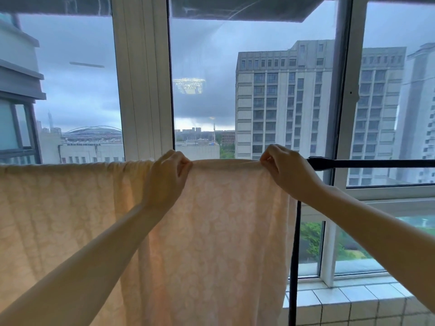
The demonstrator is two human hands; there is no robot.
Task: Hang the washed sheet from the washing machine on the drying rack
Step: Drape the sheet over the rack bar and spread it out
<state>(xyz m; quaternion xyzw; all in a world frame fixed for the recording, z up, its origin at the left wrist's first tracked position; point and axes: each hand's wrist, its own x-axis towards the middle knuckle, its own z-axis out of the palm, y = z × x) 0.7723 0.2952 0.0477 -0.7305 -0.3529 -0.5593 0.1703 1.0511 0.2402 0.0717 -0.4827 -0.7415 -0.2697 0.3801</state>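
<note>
Holding the sheet (211, 220) by its top fold, with the pale peach, leaf-patterned cloth lying draped over the top bar of the drying rack (367, 163) and falling down the near side, running out of view at the left edge and at the bottom. Showing a bare stretch of black bar to the right of the cloth, reaching the right edge of view, and the rack's black upright (295, 250) just beside the cloth's right hem. Standing close before a white-framed window (143, 90), with a tiled sill (353, 300) low on the right behind the upright.

Pinching the fold with the left hand (167, 177), fingers curled, thumb pressed against them, forearm rising from the lower left. Pinching likewise with the right hand (287, 168) near the cloth's right end, knuckles up, fingertips bunched on a small ridge of fabric, forearm coming in from the lower right. Stretching a smooth span between the two hands, with gathers bunching left of the left hand. Possibly pressing on the bar through the cloth, though hidden under the fabric.
</note>
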